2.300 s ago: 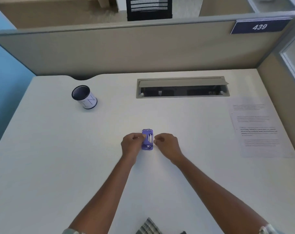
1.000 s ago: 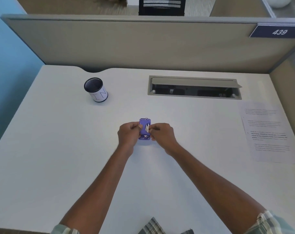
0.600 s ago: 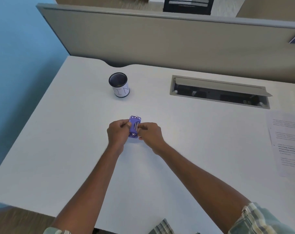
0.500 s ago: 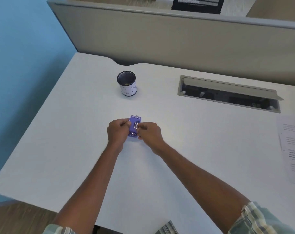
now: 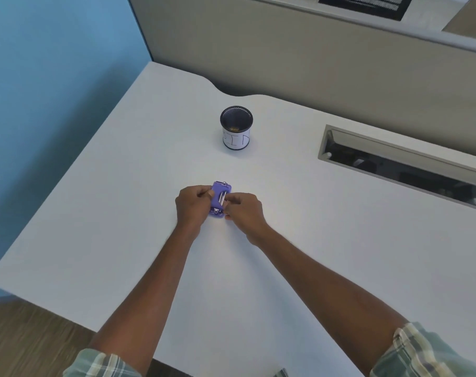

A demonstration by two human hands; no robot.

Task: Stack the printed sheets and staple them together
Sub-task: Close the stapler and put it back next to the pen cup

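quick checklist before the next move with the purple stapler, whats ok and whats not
1. Purple stapler held: ok, the left hand and right hand pinch it from either side.
2. Stapler resting on the desk: ok.
3. Staples loaded: cannot tell, a metal strip shows on top but detail is too small.
4. Printed sheets in view: not ok, only a thin edge shows at the far right.
5. Sheets stacked: cannot tell.
6. Space around the hands: ok, the pen cup stands well behind.
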